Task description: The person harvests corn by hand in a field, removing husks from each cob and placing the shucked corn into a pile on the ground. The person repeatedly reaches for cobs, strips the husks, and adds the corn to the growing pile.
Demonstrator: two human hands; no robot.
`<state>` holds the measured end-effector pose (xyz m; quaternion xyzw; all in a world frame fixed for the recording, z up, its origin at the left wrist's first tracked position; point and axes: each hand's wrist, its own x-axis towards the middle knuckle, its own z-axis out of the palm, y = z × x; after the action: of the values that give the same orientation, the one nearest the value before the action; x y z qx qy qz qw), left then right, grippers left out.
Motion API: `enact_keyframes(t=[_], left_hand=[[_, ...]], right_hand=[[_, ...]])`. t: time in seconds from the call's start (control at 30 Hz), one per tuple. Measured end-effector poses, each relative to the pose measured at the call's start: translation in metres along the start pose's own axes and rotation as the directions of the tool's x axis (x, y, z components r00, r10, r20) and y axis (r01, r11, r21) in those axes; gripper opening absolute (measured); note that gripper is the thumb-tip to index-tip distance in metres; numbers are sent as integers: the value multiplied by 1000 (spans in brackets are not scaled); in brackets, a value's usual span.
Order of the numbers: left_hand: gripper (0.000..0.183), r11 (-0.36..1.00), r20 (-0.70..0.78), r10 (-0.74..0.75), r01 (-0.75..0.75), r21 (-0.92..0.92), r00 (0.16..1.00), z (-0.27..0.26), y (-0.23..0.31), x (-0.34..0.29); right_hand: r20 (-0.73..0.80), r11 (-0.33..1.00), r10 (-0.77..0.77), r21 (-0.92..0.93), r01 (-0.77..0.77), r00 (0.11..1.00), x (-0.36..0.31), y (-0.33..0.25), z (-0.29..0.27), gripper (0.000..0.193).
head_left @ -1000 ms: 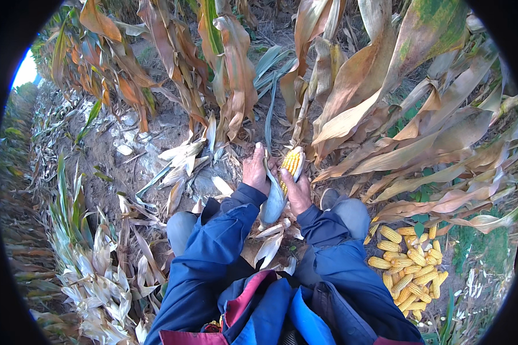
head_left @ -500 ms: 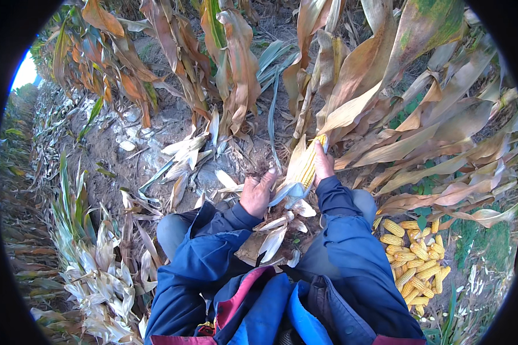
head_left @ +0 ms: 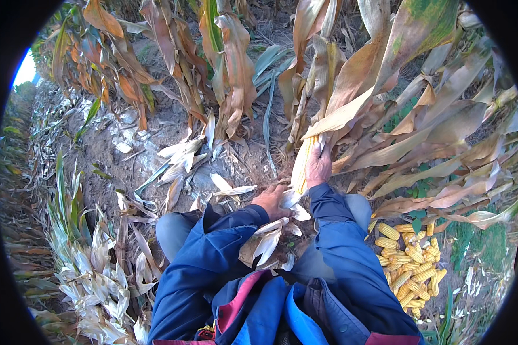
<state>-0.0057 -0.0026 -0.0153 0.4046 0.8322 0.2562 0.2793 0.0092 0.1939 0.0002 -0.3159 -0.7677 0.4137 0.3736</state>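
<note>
A partly husked ear of corn stands nearly upright between my hands, with yellow kernels showing at its tip and along one edge. My right hand is closed around its right side near the top. At the bottom end, my left hand has its fingers closed on the pale husk; its fingertips are partly hidden there. Loose dry husks lie on the soil just below my left hand, between my knees.
Husked yellow cobs are piled on the ground at the right. Dry corn stalks with brown leaves crowd the far side and right. A heap of pale husks lies at the left, and more husks are scattered on the bare soil.
My left hand has come right and down onto the husk at the ear's bottom end. The ear has turned more upright, and my right hand has shifted slightly left.
</note>
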Motion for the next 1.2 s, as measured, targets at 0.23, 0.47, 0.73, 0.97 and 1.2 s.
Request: enact_keyframes(t=[0.23, 0.47, 0.73, 0.97, 1.2], left_hand=[[59, 193, -190, -74, -173, -966, 979, 7, 17, 39], [61, 201, -332, -125, -303, -931, 935, 2, 23, 31], [39, 9, -256, -496, -289, -957, 830, -64, -9, 16], [40, 41, -348, -522, -384, -922, 778, -79, -26, 11], [31, 228, -558, -475, -517, -825, 680, -68, -19, 21]], right_hand=[[166, 994, -108, 49, 101, 980, -28, -19, 2, 41], [120, 947, -291, 178, 268, 949, -33, -24, 12, 32], [122, 765, 445, 464, -447, 887, 11, 15, 1, 33], [98, 993, 114, -32, -112, 989, -1, 9, 4, 52], [398, 636, -680, -99, 766, 616, -32, -46, -9, 73]])
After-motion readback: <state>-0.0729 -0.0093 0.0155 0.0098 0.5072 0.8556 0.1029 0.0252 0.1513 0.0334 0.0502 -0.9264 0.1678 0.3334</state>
